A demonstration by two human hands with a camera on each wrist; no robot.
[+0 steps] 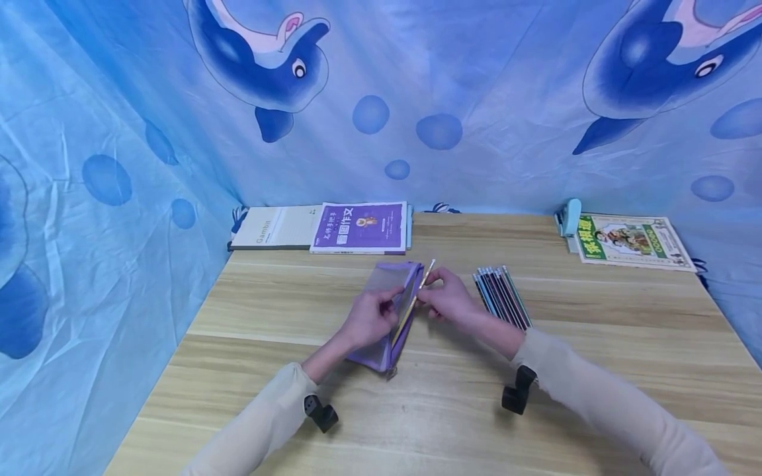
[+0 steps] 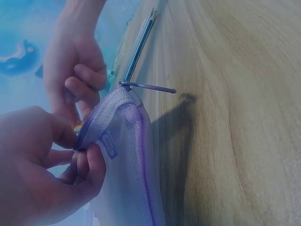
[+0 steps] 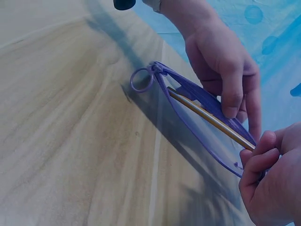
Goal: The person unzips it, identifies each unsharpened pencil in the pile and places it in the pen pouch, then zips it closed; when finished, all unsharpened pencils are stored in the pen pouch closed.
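Observation:
A mesh pencil case (image 1: 381,277) with purple zip edging lies on the table, its zip opening spread apart in the right wrist view. My left hand (image 1: 370,318) pinches one edge of that opening between thumb and fingers. A yellow pencil (image 3: 211,118) slants through the opening, its lower end inside the case and its upper end sticking out. My right hand (image 1: 448,297) grips the pencil near its upper part, at the far end of the opening. A ring-shaped zip pull (image 3: 142,80) hangs at the case's near corner.
Several dark and blue pencils (image 1: 503,297) lie in a row right of the case. Behind it are a purple book (image 1: 360,228) and a white Gambit box (image 1: 274,226). At the back right stand a light-blue stapler-like object (image 1: 570,221) and a green-and-white booklet (image 1: 634,241).

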